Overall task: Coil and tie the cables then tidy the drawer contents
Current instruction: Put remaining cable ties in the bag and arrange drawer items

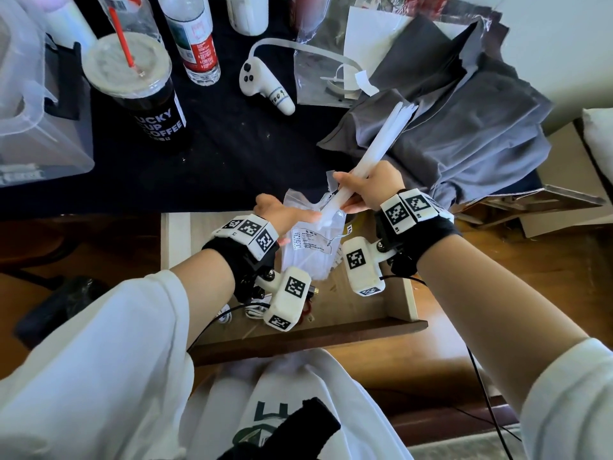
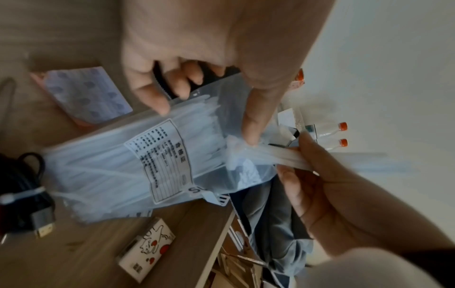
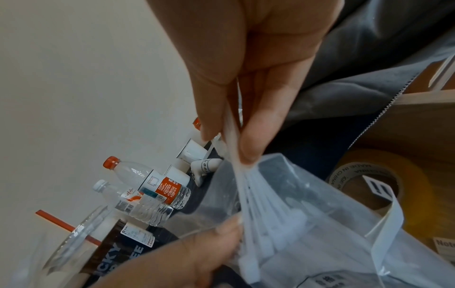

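Several zip ties [image 1: 371, 147] pinched in the right hand [image 1: 368, 189] run up and away from the bag [image 1: 308, 240], whose mouth the left hand [image 1: 278, 215] grips.

Head cam overhead; wrist cams close

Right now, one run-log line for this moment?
step: cable ties and bag | left hand: holds clear bag over drawer | right hand: pinches white cable ties, ends in bag mouth

Home desk: cluttered tabletop [image 1: 232, 154], drawer [image 1: 298, 333]
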Available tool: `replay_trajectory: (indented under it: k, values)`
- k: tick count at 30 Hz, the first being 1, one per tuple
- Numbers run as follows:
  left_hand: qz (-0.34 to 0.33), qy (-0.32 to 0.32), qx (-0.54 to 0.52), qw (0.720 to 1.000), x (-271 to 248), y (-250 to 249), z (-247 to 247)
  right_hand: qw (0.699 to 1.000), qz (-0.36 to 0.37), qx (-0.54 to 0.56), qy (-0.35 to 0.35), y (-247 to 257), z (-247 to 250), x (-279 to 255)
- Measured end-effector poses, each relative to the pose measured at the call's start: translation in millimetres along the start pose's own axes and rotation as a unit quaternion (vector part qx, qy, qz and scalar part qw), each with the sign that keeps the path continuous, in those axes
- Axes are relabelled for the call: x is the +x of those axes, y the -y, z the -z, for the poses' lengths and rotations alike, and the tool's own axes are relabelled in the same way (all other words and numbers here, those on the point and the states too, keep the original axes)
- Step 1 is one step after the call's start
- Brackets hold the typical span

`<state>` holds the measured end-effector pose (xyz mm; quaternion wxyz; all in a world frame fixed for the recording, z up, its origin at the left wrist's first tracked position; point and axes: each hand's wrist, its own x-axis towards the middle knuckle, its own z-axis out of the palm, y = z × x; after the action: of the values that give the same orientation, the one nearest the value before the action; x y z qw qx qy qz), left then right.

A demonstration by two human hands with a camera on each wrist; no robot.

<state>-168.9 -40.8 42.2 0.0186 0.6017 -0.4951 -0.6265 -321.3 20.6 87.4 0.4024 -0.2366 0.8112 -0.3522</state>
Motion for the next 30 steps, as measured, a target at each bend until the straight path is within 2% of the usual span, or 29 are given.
replay_trajectory:
  k: [2,4,6,10,18,22,25,27,30]
  values:
    - [0.069,0.049,-0.015,0.996,-5.4,-1.6,1.5,1.000,-0.007,0.001,0.001,0.0,0.0,0.2]
    - [0.121,0.131,-0.008,0.984,-12.1,-4.5,2.6,1.000,-0.010,0.000,0.005,-0.3,-0.4,0.7]
    - [0.107,0.175,0.014,0.979,-13.2,-4.6,0.9,1.000,-0.013,-0.002,0.009,-1.1,-0.5,1.1]
    - [0.050,0.169,0.037,0.984,-14.8,-7.0,-5.1,1.000,-0.012,-0.003,0.000,-1.1,1.6,2.1]
    - [0.030,0.203,0.088,0.975,-21.3,-12.1,0.0,0.999,0.020,-0.004,-0.038,2.8,12.5,2.2]
    - [0.026,0.186,0.104,0.977,-25.3,-15.2,-2.1,0.997,0.051,-0.022,-0.050,7.1,11.0,-1.4]
    - [0.031,0.165,0.070,0.983,-27.5,-16.9,-0.9,0.994,0.099,-0.043,-0.001,7.0,6.4,-4.2]
    - [0.038,0.155,0.054,0.986,-26.0,-19.2,2.1,0.984,0.137,-0.100,0.050,5.4,5.1,-7.5]
    - [0.039,0.146,0.046,0.987,-24.0,-22.9,7.2,0.971,0.176,-0.137,0.079,5.9,5.6,-12.3]
